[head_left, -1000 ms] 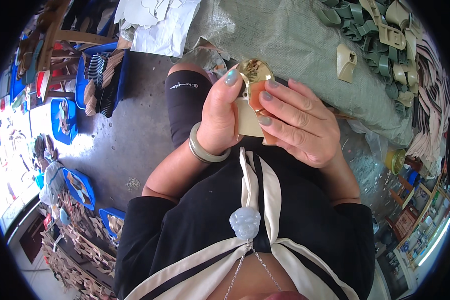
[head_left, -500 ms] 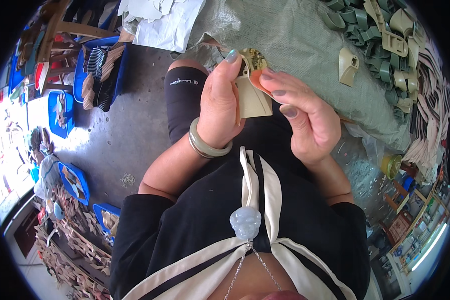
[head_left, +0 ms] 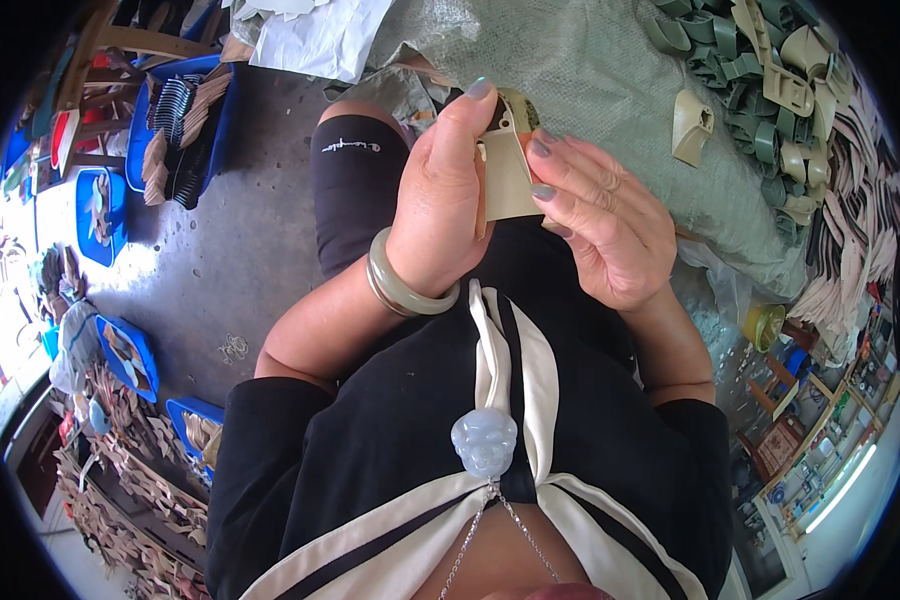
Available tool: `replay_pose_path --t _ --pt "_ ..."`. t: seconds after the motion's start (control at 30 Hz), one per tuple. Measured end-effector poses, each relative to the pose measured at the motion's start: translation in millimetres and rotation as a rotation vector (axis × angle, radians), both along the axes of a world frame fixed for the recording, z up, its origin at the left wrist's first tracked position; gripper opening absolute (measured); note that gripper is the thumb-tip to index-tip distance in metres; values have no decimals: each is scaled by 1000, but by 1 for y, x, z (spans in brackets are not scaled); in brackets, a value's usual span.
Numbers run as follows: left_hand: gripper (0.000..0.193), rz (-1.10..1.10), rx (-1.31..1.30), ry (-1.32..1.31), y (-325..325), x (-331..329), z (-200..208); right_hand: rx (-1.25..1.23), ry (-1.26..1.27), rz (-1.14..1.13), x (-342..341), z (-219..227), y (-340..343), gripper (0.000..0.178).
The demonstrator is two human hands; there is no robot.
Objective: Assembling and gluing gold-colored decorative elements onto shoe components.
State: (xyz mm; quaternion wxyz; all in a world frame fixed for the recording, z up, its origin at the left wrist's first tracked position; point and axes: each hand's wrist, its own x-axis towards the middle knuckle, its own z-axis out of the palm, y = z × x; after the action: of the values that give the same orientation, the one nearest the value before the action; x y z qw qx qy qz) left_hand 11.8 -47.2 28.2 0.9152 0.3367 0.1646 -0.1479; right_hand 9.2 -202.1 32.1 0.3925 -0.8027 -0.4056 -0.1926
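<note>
A beige shoe heel is held up in front of me, above my lap. My left hand is closed round its left side, thumb uppermost near the top edge. My right hand presses its fingertips together against the right side. The heel's far end has a small hole and a speckled yellowish patch beyond it. Parts of the heel's sides and back are hidden by my fingers.
A grey-green woven sack spreads ahead, with one loose beige heel on it. Green and beige heels pile up at the upper right. Blue bins of parts stand to the left. A yellow-green jar sits at the right.
The orange-backed flap by my right fingers no longer shows. My right fingers have come down against the heel's right side. The whole view has shifted slightly.
</note>
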Motion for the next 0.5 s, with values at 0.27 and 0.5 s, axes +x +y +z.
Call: replay_pose_path --t 0.27,0.5 --pt "33 -44 109 2 -3 4 -15 -59 71 25 1 -1 -6 28" --pt "41 -241 100 -144 1 2 -18 451 761 37 19 -8 -5 32"
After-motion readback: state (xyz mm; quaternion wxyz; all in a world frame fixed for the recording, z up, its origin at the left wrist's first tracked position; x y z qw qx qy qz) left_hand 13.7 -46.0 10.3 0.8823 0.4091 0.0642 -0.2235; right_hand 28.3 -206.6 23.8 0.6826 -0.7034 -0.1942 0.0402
